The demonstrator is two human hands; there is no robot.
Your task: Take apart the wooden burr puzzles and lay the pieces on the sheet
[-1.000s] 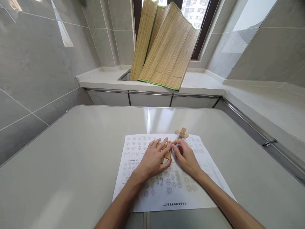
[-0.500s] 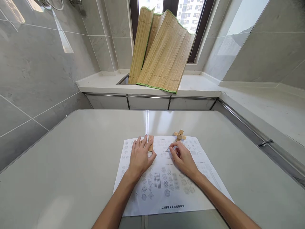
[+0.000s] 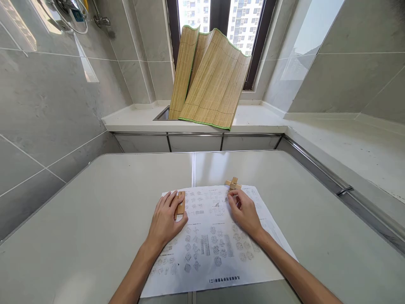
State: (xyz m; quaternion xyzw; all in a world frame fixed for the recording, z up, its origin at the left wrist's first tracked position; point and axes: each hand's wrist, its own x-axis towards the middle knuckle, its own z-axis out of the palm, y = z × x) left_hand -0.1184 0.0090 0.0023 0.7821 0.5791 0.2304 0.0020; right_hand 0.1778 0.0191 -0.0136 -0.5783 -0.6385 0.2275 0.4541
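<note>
My left hand (image 3: 164,223) lies on the left part of a printed paper sheet (image 3: 218,266). Its fingers and thumb close over flat wooden pieces (image 3: 181,203), partly hidden underneath. My right hand (image 3: 245,213) rests on the upper right of the sheet, fingers curled and thumb drawn in. Whether anything sits between those fingertips is hidden. Just beyond them, at the sheet's far edge, stands a small wooden interlocking cross (image 3: 233,184); I cannot tell if the fingers touch it.
The sheet lies on a pale table (image 3: 104,202) with a seam down its middle. Behind it, a folded bamboo mat (image 3: 215,80) leans against the window on a white ledge (image 3: 136,122). Tiled walls stand at both sides, and a metal rail (image 3: 316,164) runs along the right.
My left hand has slid left, carrying the wooden pieces with it. My right hand has moved slightly closer to the wooden cross. The sheet's left edge is shifted, and the view has tilted up a little.
</note>
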